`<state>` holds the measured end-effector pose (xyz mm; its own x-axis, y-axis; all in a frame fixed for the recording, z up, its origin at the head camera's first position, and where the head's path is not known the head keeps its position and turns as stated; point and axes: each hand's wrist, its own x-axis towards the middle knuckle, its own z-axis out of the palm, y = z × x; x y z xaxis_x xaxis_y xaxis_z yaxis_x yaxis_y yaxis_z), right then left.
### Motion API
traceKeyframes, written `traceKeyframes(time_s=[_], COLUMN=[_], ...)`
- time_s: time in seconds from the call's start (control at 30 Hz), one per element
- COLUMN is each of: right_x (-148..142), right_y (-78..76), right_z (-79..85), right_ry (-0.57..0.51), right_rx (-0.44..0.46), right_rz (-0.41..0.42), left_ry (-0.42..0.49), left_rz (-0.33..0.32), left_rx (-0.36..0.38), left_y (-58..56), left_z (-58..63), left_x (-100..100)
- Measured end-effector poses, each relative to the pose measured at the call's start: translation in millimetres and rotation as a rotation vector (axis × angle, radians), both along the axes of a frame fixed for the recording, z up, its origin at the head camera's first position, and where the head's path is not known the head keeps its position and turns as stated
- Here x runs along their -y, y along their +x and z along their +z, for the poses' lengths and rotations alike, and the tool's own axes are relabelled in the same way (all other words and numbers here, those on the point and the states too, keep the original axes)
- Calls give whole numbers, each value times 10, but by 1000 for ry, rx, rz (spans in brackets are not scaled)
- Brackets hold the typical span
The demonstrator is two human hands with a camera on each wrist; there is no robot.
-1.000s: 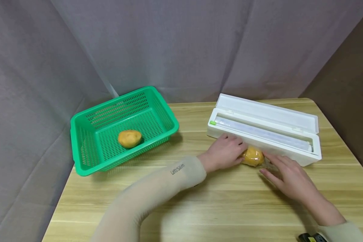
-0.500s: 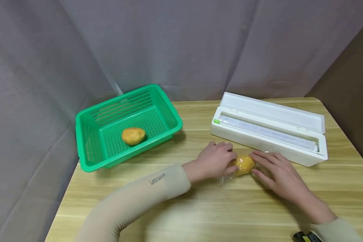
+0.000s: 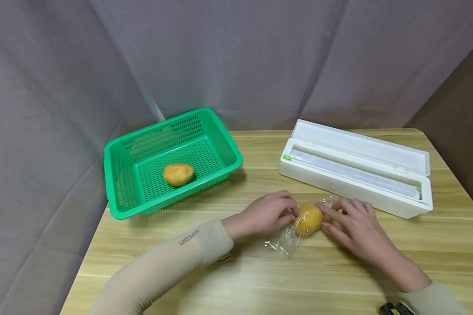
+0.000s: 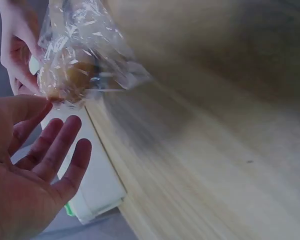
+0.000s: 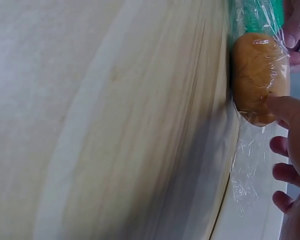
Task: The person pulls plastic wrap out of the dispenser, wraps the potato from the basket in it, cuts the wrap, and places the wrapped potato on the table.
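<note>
Head view: lower right of centre, the potato (image 3: 309, 222), long axis slanting toward upper right, lies between the left hand (image 3: 269, 213), pinching its film (image 3: 282, 241), and the equally near right hand (image 3: 358, 229), holding its right end.

pale wood-grain desk (image 3: 268, 280), far right corner rounded, green perforated plastic basket (image 3: 199, 184) standing on its left, white cling-film dispenser (image 3: 327, 180) lying on its right, lid open, film-wrapped potato (image 3: 308, 220) nearer the front, contact with the wood unclear
</note>
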<state>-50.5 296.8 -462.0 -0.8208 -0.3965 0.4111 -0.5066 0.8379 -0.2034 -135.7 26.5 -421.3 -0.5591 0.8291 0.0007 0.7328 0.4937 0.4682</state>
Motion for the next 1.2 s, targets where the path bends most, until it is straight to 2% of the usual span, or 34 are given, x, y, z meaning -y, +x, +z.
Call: traceKeyframes(time_s=[0.2,0.37,0.67,0.8,0.97,1.1,1.2], right_x=[90,181,371,415,388,305,241], right_y=[-50,-93,-149,-141,-120,-106,-109], right_z=[12,22,2,4,6,21,31], right_ry=[21,20,-36,-61,-114,-210,-272], right_rx=[23,37,138,172,207,244,303], right_rz=[43,87,121,127,116,75,29], left_ry=[66,125,126,125,118,115,120], left_rz=[-4,26,92,110,119,106,103], left_rx=[19,78,118,93,22,-36,-51], left_y=[0,8,43,90,167,212,237], left_z=[-62,-102,-141,-166,-196,-215,-216], left_x=[97,185,367,412,416,403,404])
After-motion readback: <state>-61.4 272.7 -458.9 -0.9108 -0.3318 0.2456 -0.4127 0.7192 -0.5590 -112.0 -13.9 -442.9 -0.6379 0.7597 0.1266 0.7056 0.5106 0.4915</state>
